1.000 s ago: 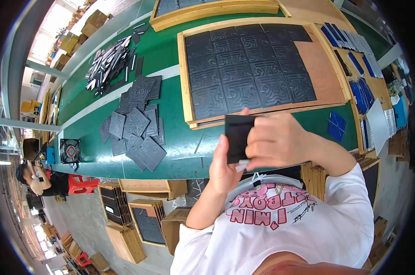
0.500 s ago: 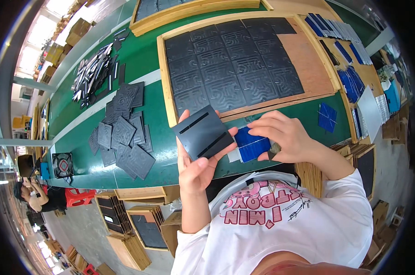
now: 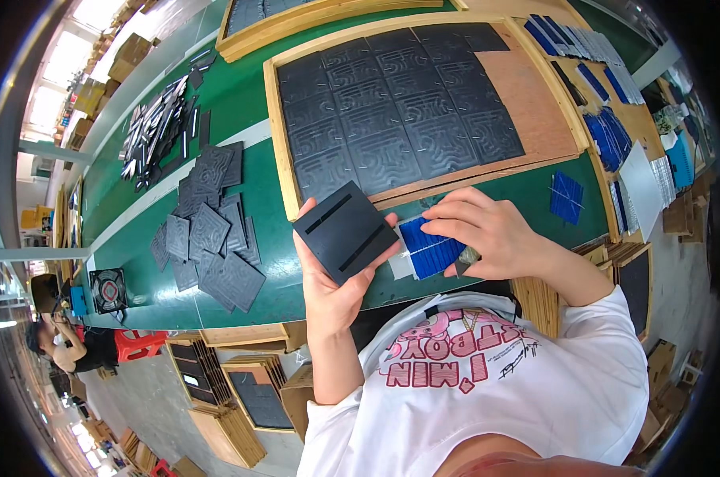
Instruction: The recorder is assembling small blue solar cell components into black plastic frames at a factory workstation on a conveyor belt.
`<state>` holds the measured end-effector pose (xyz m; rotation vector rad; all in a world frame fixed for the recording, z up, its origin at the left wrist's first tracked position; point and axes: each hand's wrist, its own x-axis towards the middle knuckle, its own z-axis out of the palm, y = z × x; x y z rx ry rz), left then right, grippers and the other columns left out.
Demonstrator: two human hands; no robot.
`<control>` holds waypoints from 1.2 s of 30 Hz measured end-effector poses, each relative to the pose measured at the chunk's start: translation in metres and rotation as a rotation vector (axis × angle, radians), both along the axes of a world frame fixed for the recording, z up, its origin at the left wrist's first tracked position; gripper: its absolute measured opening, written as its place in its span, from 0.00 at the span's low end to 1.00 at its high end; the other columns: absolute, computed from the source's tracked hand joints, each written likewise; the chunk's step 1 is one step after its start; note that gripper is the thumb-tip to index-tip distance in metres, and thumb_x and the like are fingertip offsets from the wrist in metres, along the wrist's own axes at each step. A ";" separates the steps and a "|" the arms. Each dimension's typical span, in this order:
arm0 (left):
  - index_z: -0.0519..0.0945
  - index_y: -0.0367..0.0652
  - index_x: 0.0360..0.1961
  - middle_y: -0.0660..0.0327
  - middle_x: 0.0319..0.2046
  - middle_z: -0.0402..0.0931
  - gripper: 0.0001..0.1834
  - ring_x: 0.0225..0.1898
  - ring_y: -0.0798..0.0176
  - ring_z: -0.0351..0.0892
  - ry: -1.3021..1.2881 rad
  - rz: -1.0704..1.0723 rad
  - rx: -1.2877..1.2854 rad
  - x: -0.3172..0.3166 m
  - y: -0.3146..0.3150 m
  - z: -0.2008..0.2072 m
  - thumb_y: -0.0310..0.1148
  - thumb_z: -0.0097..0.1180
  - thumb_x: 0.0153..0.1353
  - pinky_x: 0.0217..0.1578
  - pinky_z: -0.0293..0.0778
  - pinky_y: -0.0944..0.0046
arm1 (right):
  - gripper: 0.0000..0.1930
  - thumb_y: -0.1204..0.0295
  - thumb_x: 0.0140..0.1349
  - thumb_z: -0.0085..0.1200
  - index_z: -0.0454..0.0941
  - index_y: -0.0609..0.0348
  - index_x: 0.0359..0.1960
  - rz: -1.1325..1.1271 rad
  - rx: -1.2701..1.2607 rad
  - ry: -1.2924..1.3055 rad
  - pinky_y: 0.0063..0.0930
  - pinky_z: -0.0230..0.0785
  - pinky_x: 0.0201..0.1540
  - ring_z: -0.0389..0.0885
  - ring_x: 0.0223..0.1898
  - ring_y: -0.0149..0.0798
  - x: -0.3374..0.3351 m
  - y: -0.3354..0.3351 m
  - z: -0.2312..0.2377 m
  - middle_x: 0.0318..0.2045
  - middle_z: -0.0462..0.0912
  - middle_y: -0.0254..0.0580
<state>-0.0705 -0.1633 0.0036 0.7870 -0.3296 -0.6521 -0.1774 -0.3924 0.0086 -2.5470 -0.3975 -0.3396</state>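
Note:
In my left hand is a square black plate with two long dark slots across its face. My left hand has its fingers behind the plate and its thumb at the near edge. Just right of it lie blue solar cells with thin pale lines, above a whitish sheet. My right hand curls over the right part of these cells, fingertips on top and thumb at the near edge. A small grey pointed piece shows between thumb and fingers; its kind is unclear.
A wooden-framed board holds rows of patterned black squares beyond my hands. Loose black squares are heaped left, with dark strips farther off. A separate blue cell and stacks of blue cells lie right. A fan stands far left.
The black plate has turned slightly in my left hand, and its shine has faded. My right fingertips have shifted a little left over the blue cells, whose stripes now show more clearly.

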 end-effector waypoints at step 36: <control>0.48 0.44 0.74 0.55 0.62 0.64 0.57 0.63 0.56 0.70 -0.147 -0.010 0.259 -0.012 -0.027 0.000 0.08 0.58 0.41 0.62 0.71 0.54 | 0.36 0.67 0.37 0.72 0.77 0.48 0.55 0.045 0.083 -0.183 0.32 0.78 0.37 0.77 0.50 0.44 0.041 0.010 0.049 0.52 0.78 0.34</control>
